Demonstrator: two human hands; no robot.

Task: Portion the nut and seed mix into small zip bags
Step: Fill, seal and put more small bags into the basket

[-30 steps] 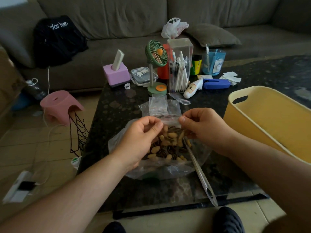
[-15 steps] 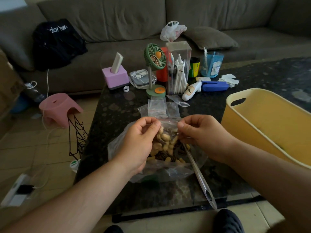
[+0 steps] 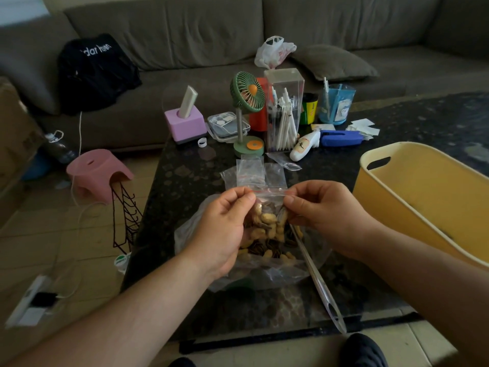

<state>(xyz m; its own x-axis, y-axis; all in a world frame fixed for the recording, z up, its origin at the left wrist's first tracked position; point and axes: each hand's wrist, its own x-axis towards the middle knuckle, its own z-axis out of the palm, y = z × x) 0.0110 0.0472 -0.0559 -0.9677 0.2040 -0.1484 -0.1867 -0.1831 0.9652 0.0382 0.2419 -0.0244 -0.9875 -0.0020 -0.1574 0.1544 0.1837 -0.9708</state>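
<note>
Dark stone table [image 3: 185,181] holds clutter before a sofa [image 3: 185,30]. Left hand [image 3: 225,229] and right hand [image 3: 325,210] each pinch the small zip bag [image 3: 267,210] of nuts at its top corners.

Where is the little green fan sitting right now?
The green fan stands upright at the far middle of the dark table, between the pink block holder on its left and the clear pen box on its right, beyond both hands.
</note>
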